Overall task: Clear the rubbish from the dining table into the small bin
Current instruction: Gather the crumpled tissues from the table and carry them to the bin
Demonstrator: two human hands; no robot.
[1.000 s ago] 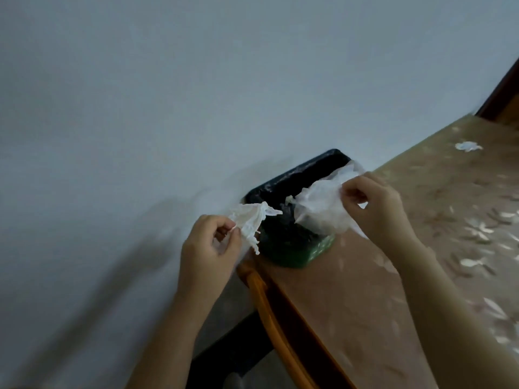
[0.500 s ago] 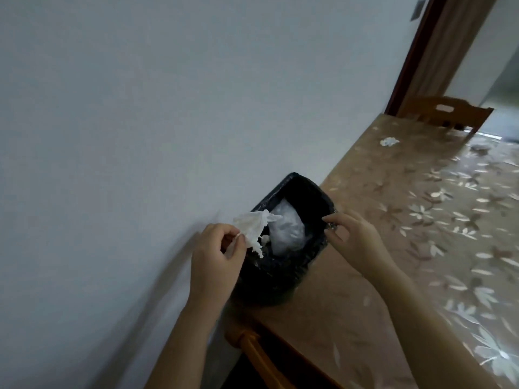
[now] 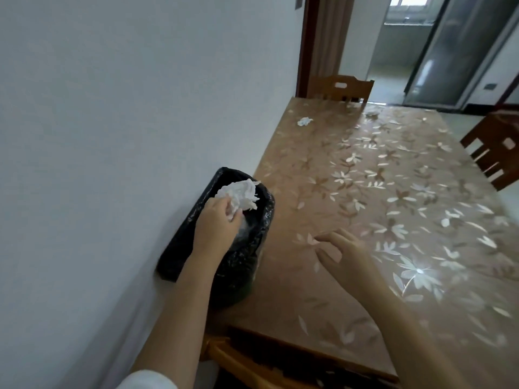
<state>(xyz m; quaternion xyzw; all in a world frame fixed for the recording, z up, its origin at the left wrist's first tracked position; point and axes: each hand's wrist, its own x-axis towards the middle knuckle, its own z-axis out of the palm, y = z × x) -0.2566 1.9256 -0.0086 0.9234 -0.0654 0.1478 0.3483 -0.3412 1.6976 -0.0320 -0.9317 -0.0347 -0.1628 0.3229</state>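
The small bin, lined with a black bag, stands on the near left corner of the dining table, against the wall. My left hand is over its mouth, gripping a crumpled white tissue. Pale plastic rubbish lies inside the bin, mostly hidden by that hand. My right hand hovers above the table to the right of the bin, fingers apart and empty. A crumpled tissue lies at the far left of the table, and another scrap lies near the far edge.
The white wall runs along the table's left side. One wooden chair stands at the far end, another at the right side. A near chair back sits below the table edge. A doorway opens beyond.
My left hand has carried the tissue over the bin's mouth. My right hand has drawn back from the bin rim, out over the table. The view has swung up to show the table's far end.
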